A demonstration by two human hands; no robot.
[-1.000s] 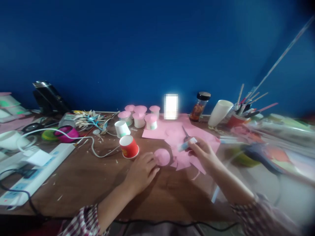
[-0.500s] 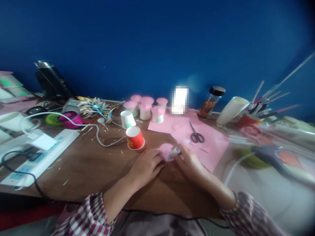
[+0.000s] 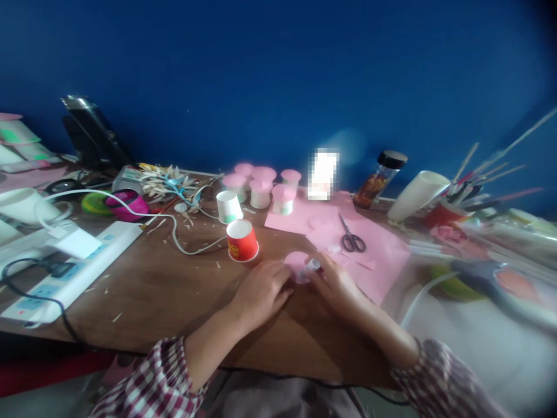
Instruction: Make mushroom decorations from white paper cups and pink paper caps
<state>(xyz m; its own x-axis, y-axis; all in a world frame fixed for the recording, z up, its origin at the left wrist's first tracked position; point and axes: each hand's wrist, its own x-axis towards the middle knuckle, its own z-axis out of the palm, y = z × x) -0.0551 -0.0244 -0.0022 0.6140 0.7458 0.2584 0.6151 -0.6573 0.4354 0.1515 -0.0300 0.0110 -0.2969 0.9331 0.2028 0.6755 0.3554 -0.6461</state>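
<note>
A round pink paper disc [image 3: 296,259] lies low over the brown table in front of me. My left hand [image 3: 262,293] holds its left edge, fingers bent and close together; the fingertips are partly hidden. In my right hand [image 3: 337,284] is a small whitish glue stick [image 3: 312,265], tilted, its lower end at the disc's surface. Just beyond my left hand a red paper cup [image 3: 242,241] stands mouth up, with a white paper cup [image 3: 228,207] behind it. Black scissors [image 3: 351,241] rest on pink paper sheets [image 3: 374,264] beyond my right hand.
Several small cups with pink disc tops [image 3: 284,199] stand near the blue wall. At left are a white power strip [image 3: 78,273] and a looping white cable [image 3: 176,232]. A lidded jar [image 3: 378,181] and a stick-filled container [image 3: 444,213] are at right.
The view has shifted slightly, so things appear a little further right and higher. Both hands keep their hold, and the glue stick stays over the disc.
</note>
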